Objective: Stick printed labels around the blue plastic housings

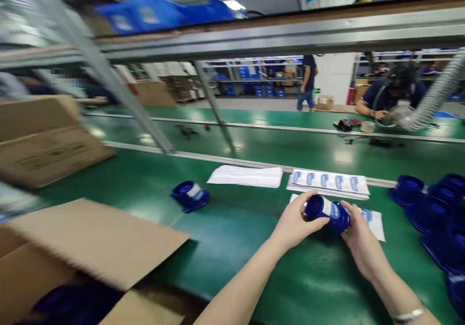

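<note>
Between my two hands is a dark blue plastic part (315, 208) with a round end and a white-and-blue label on its side. My left hand (296, 223) grips its left end, thumb along the front. The fingers of my right hand (361, 240) close on its right end. Beneath the hands lies a label sheet (376, 224), partly covered by them. Behind it is a stack of printed label sheets (329, 182), with a pile of white paper strips (245, 176) to its left. Another labelled blue part (189, 195) stands farther left on the green table.
Several blue parts (432, 211) crowd the right side. An open cardboard box (101, 242) with blue parts inside is at the front left; another carton (47, 141) is behind it. A metal post (109, 78) and shelf rail (254, 37) cross the view. A co-worker (395, 90) sits across.
</note>
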Demonstrator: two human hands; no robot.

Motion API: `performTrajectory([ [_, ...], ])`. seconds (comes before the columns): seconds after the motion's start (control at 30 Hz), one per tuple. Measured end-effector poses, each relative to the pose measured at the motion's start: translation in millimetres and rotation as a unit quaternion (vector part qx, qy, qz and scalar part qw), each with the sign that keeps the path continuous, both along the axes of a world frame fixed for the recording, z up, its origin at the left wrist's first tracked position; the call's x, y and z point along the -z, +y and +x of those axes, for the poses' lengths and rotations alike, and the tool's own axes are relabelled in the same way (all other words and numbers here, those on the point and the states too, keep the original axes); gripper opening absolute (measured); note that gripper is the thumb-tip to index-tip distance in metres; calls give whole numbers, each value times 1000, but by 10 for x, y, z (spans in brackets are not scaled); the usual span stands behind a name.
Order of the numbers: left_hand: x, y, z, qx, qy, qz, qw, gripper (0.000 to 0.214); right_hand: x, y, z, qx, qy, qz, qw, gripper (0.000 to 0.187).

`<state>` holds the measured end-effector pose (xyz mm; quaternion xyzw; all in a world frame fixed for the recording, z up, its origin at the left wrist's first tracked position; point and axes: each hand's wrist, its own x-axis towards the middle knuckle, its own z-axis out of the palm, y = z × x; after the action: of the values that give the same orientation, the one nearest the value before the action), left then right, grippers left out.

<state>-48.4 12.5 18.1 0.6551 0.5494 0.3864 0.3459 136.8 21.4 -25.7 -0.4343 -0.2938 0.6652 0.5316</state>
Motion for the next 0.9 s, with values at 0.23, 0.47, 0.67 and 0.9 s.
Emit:
performTrajectory([
  [0.23, -257, -100, -906, -261, 348, -23, 900, 57, 54, -53, 49, -49, -92, 64, 993, 60],
  [0.47, -84, -88, -1641, -374, 445, -122, 804, 62, 67, -112, -14, -59, -125, 85, 987, 54],
  [0.67, -356, -121, -2225, -285, 488, -215, 797, 68, 113, -57, 35, -82, -154, 78, 982, 57],
  [0.9, -573, -127, -2815, -169, 516, -232, 807, 54, 158, -58, 25, -89, -159, 86, 979, 57],
])
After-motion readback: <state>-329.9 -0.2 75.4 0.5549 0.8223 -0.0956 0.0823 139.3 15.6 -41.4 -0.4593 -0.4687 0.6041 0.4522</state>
